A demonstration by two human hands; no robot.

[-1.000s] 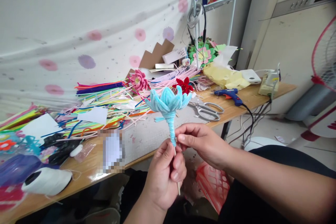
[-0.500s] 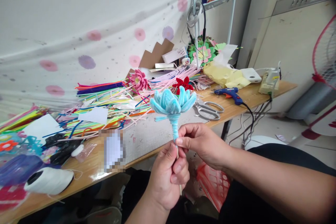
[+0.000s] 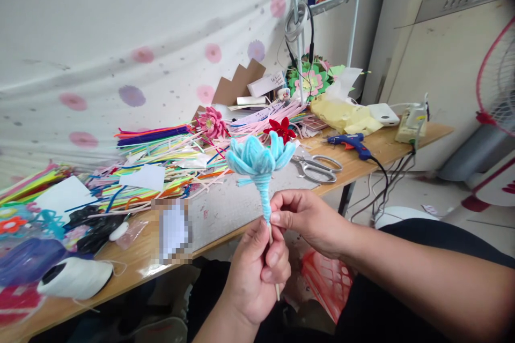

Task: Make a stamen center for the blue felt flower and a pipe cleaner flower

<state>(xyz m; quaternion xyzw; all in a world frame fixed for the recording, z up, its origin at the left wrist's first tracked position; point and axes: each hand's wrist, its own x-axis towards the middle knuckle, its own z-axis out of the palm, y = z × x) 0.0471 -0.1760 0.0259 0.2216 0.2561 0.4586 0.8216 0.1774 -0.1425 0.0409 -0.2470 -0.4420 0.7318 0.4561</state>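
Observation:
A light blue pipe-cleaner flower [image 3: 258, 158] stands upright on a thin wooden stick in front of the table edge. My left hand [image 3: 257, 273] is closed around the stick below the blue wrapping, and the stick's lower end pokes out under the fingers. My right hand [image 3: 308, 220] pinches the bottom of the blue wrapped stem with thumb and fingers, just above my left hand.
The wooden table [image 3: 378, 147] carries a heap of coloured pipe cleaners [image 3: 161, 161], scissors [image 3: 317, 167], a blue glue gun [image 3: 350, 143], a white thread spool [image 3: 72, 277], and red [image 3: 282, 128] and pink [image 3: 212, 122] flowers. A red basket [image 3: 328, 281] sits below, a fan [image 3: 497, 86] at the right.
The blue flower has turned and tilted slightly between my fingers, first right, then back left. My right hand's pinch has shifted a little on the stem; both hands keep their hold.

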